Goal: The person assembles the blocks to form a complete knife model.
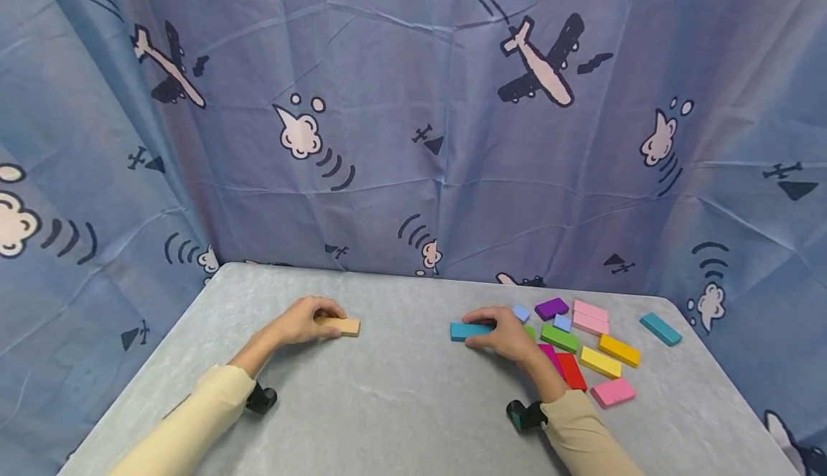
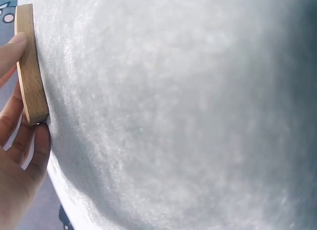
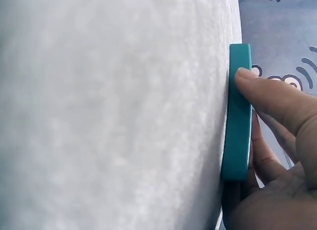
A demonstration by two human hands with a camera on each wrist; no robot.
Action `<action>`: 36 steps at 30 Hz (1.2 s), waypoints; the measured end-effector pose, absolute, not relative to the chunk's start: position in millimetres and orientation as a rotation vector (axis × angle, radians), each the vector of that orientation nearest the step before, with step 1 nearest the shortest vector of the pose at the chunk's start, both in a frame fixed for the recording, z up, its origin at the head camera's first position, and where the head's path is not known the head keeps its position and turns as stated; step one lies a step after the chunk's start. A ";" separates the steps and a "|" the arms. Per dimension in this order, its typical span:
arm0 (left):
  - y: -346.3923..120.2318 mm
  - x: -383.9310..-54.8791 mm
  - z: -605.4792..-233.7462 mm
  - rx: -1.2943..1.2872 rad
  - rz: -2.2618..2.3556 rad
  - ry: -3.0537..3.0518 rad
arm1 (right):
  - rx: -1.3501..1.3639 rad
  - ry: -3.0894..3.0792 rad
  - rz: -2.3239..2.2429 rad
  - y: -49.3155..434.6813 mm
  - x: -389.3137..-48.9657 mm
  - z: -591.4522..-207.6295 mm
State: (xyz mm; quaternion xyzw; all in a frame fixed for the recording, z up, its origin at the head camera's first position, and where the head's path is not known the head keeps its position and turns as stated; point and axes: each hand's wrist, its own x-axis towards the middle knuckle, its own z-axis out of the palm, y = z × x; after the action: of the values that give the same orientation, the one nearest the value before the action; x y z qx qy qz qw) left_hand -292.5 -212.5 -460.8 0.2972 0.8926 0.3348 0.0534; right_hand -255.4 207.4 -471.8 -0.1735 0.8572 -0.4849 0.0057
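Observation:
My left hand (image 1: 309,320) pinches a natural wood block (image 1: 349,327) between thumb and fingers, left of the table's middle. In the left wrist view the thumb presses the long side of this wooden block (image 2: 32,76), and the fingers curl behind it. My right hand (image 1: 507,332) grips a teal-blue block (image 1: 461,332) right of the middle, its free end pointing left. The right wrist view shows the thumb on the teal block's (image 3: 238,126) side, the other fingers behind it. Both blocks lie flat, close over the grey tabletop.
Several coloured blocks lie loosely at the right, including a green block (image 1: 559,338), a red block (image 1: 571,372), a yellow block (image 1: 601,362) and a purple block (image 1: 552,309). Farther right lies another teal block (image 1: 661,329). A blue curtain (image 1: 388,138) hangs behind the grey table (image 1: 388,404).

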 end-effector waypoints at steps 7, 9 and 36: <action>-212.9 -293.0 -460.3 0.919 1.020 2.704 | -0.551 2.685 -1.481 207.6 -259.1 -473.6; -213.0 -292.6 -459.8 0.928 1.021 2.701 | -0.554 2.685 -1.478 208.0 -260.1 -473.9; -212.5 -295.3 -457.1 0.844 1.132 2.590 | -0.582 2.692 -1.481 202.5 -261.4 -471.0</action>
State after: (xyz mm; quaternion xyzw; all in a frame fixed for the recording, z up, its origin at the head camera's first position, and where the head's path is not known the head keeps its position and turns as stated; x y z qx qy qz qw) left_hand -295.3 -212.5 -457.1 0.2847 0.8740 0.3820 0.0956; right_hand -261.4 202.5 -471.0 -0.1861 0.8608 -0.4737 0.0069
